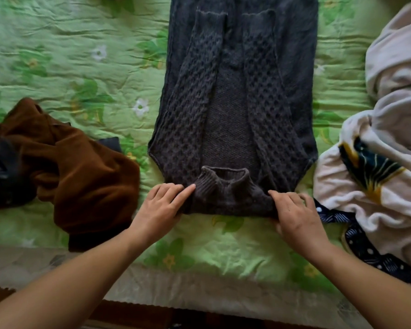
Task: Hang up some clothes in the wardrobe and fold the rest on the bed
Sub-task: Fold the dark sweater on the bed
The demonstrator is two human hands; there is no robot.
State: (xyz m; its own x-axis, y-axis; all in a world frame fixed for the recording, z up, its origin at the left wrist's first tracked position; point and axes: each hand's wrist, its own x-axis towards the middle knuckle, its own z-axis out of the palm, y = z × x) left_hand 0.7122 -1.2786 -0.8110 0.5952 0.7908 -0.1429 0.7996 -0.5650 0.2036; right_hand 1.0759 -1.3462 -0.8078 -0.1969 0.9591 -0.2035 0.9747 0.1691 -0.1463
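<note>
Both grips are closed on the near edge of the dark grey knitted sweater [233, 110]. The left grip [161, 203] lies over one shoulder with its fingers on top and its thumb at the hem of the fold. The right grip [294, 210] is curled over the other shoulder, thumb tucked toward the underside. Neither is released; each pinches the knit beside the ribbed collar [223, 179].

The sweater lies flat in the centre of the frame on the green floral bedsheet [57, 55], collar toward the bottom. Its two honeycomb-knit sleeves are already laid inward along the body, side by side but not overlapping.

By my reading, folding of this piece is about half done. The sleeves are in, and what is left is to bring the collar end up over the body.

Plenty of the task seems to remain. A brown garment [86, 181] sits crumpled at the left of the frame, unfolded. A navy dotted strip of cloth [363, 245] trails at the lower right beside a rumpled pale blanket [389, 67]. No wardrobe or hanger is in view, so I cannot tell how the hanging part stands.
</note>
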